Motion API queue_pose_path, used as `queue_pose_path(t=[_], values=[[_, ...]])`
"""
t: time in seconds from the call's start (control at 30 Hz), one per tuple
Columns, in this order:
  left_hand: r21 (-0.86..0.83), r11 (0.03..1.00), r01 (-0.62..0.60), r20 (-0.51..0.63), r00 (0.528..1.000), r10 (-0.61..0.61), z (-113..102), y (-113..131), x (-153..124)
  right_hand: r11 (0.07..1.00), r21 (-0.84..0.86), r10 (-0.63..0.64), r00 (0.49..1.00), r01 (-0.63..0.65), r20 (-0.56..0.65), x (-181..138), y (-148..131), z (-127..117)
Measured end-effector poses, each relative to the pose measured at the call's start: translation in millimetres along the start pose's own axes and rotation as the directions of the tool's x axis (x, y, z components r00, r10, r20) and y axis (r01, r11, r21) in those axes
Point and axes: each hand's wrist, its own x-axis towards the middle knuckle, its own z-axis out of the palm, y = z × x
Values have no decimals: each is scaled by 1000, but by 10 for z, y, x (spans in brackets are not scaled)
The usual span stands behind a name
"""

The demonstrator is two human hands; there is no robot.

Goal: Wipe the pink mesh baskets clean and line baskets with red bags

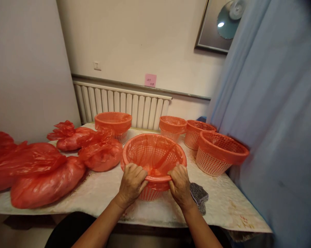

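A perforated plastic basket [149, 195] stands upright before me at the table's front, lined with a red plastic bag [152, 151] folded out over its rim. My left hand [132, 182] is closed on the near left part of the rim, gripping the bag's folded edge. On the near right of the same rim, my right hand [180, 184] grips the bag in the same way, thumb below. Through the thin red film the basket's lattice shows. Right beside my right hand lies a crumpled dark grey cloth [199, 196].
Several other bag-lined baskets stand behind, among them a large one [214, 160] at right and one [113, 127] at back left. Filled, tied red bags [47, 182] lie along the left. A pale cloth covers the table [101, 194]. A blue curtain [274, 120] hangs along the right edge; a radiator [124, 103] is behind.
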Motion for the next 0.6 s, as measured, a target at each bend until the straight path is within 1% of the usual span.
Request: queue_pose_path(t=[0.3,0.6], values=[[-2,1000,-6,-20,1000,6,6,-9,-3,1000,1,-12,1000,12,-8,3,1,15],[-11,1000,0,-16,1000,0,15,-12,0,1000,16,6,1000,-6,-5,-18,9,25]])
